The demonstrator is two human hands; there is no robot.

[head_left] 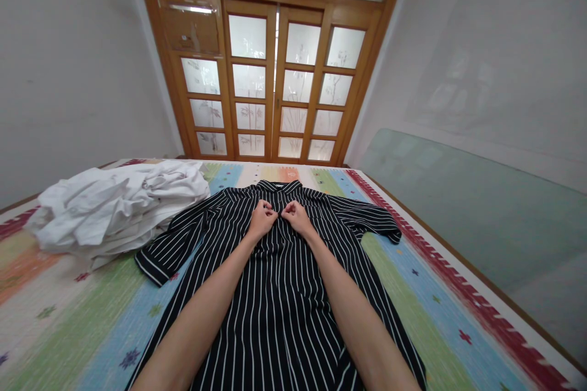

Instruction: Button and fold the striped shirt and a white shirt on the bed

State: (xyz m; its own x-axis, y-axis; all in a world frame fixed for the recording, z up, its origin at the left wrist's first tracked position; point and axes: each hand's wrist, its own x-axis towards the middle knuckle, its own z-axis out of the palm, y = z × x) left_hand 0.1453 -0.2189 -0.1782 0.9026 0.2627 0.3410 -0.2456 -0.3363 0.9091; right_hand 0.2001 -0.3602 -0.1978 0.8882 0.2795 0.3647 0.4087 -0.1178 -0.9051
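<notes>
A black shirt with white stripes (270, 305) lies spread out face up, its collar at the far end and its sleeves out to both sides. On the front opening below the collar, my left hand (263, 219) pinches the cloth with curled fingers. Just to its right, my right hand (296, 217) pinches the other side of the same opening, thumb and forefinger together. The fingertips of both hands almost meet. Any button between them is too small to make out.
A heap of white cloth (119, 204) sits to the left, close to the shirt's sleeve. Underneath is a colourful striped bed cover (408, 293). A pale green panel (468, 201) runs along the right edge, by the wall. Wooden glazed doors (275, 73) stand beyond the far end.
</notes>
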